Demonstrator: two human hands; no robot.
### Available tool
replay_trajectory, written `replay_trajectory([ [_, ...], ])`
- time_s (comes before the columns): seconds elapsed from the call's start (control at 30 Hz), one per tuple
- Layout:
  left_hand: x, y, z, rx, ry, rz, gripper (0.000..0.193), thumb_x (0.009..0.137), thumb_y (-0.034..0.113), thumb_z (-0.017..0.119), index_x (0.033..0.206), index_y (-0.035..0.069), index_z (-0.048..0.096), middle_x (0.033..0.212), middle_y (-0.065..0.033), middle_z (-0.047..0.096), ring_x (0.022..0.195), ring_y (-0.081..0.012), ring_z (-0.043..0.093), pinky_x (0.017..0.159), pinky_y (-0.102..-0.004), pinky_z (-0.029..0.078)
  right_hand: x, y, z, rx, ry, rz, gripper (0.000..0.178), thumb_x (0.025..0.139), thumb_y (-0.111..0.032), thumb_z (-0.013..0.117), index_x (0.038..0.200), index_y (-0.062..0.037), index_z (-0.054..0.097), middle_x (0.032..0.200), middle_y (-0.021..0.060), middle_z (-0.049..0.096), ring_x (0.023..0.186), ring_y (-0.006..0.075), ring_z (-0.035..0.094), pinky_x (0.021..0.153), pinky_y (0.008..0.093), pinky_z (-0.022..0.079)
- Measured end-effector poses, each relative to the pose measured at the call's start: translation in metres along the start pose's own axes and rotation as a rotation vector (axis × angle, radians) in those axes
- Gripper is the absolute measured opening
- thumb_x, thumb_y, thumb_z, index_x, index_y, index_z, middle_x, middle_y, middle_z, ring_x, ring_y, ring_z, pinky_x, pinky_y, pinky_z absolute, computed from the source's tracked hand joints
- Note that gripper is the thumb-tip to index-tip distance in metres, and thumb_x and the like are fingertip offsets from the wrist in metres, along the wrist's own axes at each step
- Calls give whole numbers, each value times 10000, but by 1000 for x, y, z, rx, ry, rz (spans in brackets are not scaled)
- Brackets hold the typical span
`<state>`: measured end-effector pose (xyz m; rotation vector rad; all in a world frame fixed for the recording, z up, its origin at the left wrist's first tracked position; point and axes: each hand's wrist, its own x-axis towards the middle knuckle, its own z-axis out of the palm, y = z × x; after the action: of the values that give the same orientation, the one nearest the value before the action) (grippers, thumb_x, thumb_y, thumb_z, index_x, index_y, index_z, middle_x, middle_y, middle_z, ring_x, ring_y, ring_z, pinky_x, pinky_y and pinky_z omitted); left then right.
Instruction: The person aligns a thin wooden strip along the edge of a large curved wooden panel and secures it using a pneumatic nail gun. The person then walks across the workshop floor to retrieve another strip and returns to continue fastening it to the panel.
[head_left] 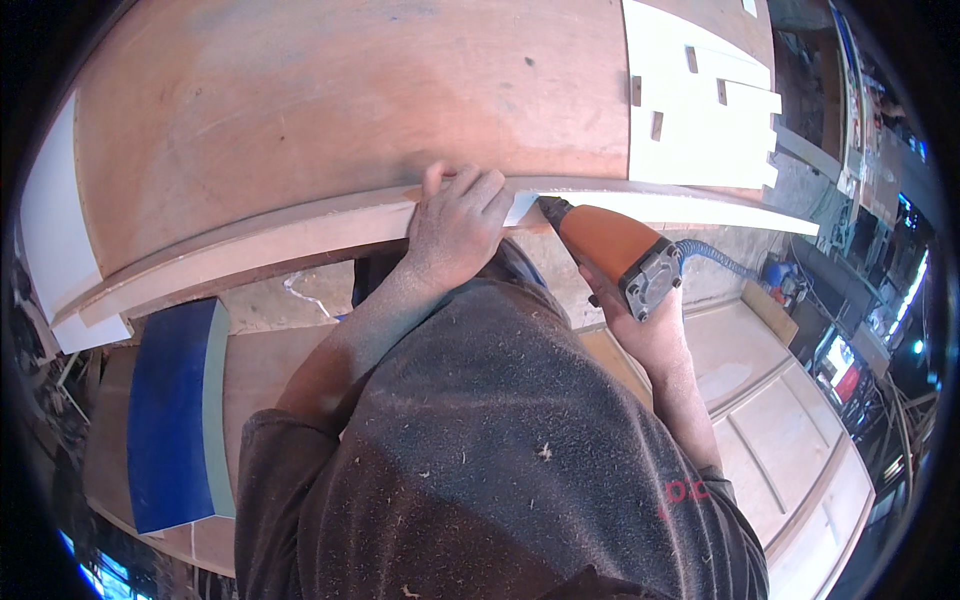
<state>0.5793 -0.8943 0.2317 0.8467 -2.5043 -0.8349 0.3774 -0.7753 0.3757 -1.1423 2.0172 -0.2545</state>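
My left hand [455,228] grips a long pale edge strip [260,248], its fingers curled over the top edge. The strip runs along the near side of a large brown wooden board [340,110]. My right hand [650,335] holds an orange air nail gun [605,238], with its dark nose at the strip just right of my left hand. Most of my right fingers are hidden by the tool. A coiled blue hose [715,258] trails to the right from the gun. Pale dust covers my hands and dark shirt.
Right on the board lies a white sheet [680,120] with small wood blocks. A blue curved panel [170,420] rests at lower left on another wooden surface. At lower right are framed pale panels [780,420]. A white panel [55,220] stands at the board's left end.
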Motion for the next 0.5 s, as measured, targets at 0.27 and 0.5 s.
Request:
replay_trajectory([
  [0.27,4,-2,4,12,5,-17,239,830,196,784,1019,91,684,1023,-38,598,1066,-229,619,1032,-497,395,-3,21,9,-231,28,-21,275,1005,-157,774,1239,-22,721,1017,97,774,883,188,765,746,352,609],
  [0.5,3,-6,3,30,-10,-5,337,793,201,807,1100,103,708,1016,-29,611,1029,-236,621,1003,-496,382,-14,31,8,108,320,-53,336,970,-144,799,1256,-6,688,983,85,756,884,194,753,728,344,605],
])
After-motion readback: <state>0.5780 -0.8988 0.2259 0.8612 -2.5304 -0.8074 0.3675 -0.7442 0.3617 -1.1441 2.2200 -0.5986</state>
